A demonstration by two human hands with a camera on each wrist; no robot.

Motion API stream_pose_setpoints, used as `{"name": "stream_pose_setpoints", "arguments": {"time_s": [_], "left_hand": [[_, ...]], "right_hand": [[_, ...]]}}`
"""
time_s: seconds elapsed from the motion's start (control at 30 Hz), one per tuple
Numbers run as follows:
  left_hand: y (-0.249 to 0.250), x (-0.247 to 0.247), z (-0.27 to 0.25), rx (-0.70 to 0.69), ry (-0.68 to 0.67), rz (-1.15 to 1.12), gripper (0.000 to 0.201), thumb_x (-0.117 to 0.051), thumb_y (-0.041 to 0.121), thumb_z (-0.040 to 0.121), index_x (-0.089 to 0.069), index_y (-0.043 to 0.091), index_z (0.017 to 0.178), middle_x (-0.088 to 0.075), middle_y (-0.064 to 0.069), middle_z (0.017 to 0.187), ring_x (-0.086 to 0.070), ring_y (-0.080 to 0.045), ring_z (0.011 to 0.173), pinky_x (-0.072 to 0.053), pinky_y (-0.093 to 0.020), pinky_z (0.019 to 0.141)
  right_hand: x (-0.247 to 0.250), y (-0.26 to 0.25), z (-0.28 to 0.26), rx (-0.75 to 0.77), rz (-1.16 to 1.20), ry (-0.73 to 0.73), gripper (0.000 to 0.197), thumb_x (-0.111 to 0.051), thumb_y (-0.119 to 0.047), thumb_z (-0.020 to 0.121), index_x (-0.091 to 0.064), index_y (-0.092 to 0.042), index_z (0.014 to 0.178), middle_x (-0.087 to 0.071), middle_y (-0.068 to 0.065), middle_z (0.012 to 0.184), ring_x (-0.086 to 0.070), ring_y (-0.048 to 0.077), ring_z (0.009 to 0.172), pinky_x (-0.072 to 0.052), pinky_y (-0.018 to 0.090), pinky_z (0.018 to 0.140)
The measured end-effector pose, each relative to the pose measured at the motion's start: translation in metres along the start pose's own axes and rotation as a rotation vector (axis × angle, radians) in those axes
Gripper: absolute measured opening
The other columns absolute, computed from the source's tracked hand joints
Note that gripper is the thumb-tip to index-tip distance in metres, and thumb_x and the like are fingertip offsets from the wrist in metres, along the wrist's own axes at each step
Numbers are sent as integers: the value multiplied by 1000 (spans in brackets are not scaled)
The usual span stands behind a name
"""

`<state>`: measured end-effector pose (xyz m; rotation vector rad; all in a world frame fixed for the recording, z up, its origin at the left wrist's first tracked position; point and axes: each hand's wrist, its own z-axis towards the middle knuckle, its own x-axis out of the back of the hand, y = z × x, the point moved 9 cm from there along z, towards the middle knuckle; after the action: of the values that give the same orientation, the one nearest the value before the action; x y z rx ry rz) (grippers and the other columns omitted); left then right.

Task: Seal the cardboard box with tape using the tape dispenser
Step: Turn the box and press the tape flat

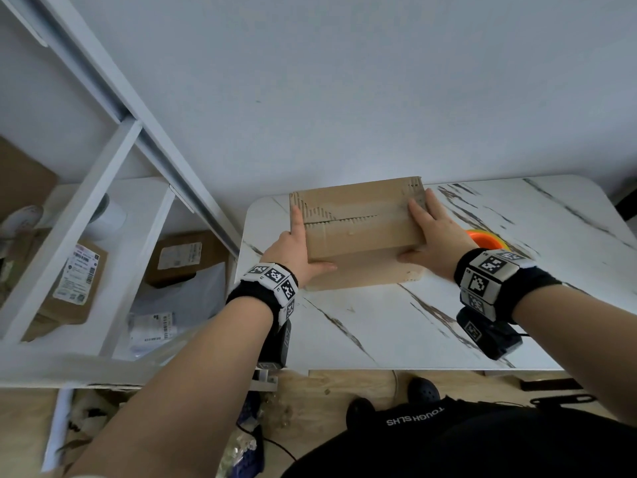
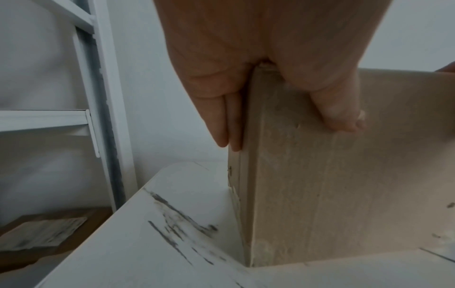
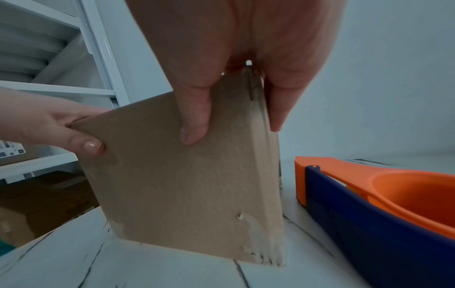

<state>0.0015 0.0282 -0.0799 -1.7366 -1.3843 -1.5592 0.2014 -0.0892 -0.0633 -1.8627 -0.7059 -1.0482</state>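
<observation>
A cardboard box (image 1: 358,232) is held on the marble-patterned desk (image 1: 448,322) between the left hand (image 1: 296,250) and right hand (image 1: 437,243), fingers straight along its ends and thumbs pressed on the near face. An orange-and-blue tape dispenser (image 3: 384,206) lies just beside the box.

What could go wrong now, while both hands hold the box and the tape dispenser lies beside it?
1. The cardboard box may be set down on or knock the tape dispenser, which lies close to its right side.
2. The left hand and right hand only clamp the box's ends, so it might slip.
3. The top seam looks torn and untaped; the flaps may spring open when the hands let go.
</observation>
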Motion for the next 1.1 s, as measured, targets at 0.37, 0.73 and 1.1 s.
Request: {"name": "stream_pose_setpoints", "arguments": {"time_s": [0.37, 0.73, 1.1], "left_hand": [[65, 5, -12, -190, 120, 373, 82, -58, 45, 85, -8, 28, 148, -2, -14, 159, -3, -38, 145, -1, -54, 117], [103, -9, -1, -366, -5, 367, 72, -58, 29, 88, -15, 48, 143, -1, 0, 160, 1, -35, 145, 2, -52, 117], [100, 0, -1, -141, -8, 136, 62, -36, 56, 91, -22, 32, 146, -12, -7, 159, 0, -35, 146, -12, -49, 118]], "right_hand": [[-4, 4, -4, -56, 109, 1, 61, -67, -45, 79, -44, -8, 122, -62, 8, 103, -55, 21, 83, -45, 32, 69], [32, 13, 21, 26, 85, 41, 61, -51, -27, 93, -26, -15, 148, -31, 10, 152, -33, 27, 137, -27, 34, 111], [10, 5, 34, -7, 120, 52, 48, -57, -53, 84, -44, -8, 97, -55, 8, 90, -57, 29, 86, -38, 32, 66]]}}
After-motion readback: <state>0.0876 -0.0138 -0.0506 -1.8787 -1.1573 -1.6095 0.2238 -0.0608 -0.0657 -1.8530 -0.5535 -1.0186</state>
